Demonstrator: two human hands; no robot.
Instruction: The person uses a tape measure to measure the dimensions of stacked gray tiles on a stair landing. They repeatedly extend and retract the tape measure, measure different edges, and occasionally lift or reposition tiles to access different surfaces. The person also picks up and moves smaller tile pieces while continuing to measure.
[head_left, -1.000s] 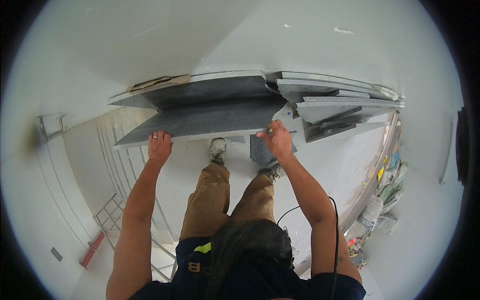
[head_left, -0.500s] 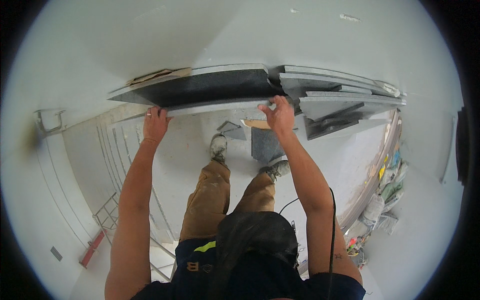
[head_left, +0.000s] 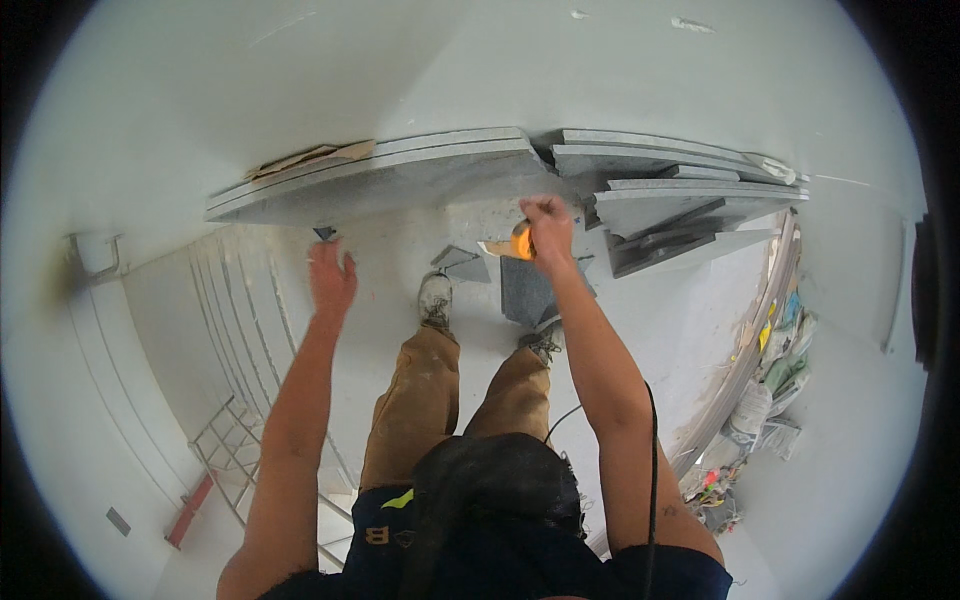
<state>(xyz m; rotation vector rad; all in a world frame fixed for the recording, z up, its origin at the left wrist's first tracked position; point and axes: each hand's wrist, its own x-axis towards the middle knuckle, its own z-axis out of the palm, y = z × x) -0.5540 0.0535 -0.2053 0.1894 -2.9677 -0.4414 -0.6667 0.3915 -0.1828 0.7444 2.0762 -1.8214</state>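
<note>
My left hand [head_left: 332, 275] hangs with fingers apart just below the long grey slabs [head_left: 380, 185], which now lean together on the white wall. My right hand [head_left: 547, 225] is closed round an orange tape measure [head_left: 522, 240], in front of the slabs. Below it a dark square offcut [head_left: 525, 290] and smaller broken pieces [head_left: 460, 262] lie on the floor between and beyond my feet. A strip of torn cardboard [head_left: 310, 158] rests on top of the left slabs.
More broken-edged slabs [head_left: 680, 200] lean at the right. A metal ladder or frame [head_left: 225, 440] is at the lower left, and bagged materials [head_left: 770, 400] lie along the right edge. A dark cable hangs beside my right arm.
The front slab has swung up against the others, showing its pale face. My left hand has let go and moved lower; my right hand has left the slab and now holds the orange tape measure.
</note>
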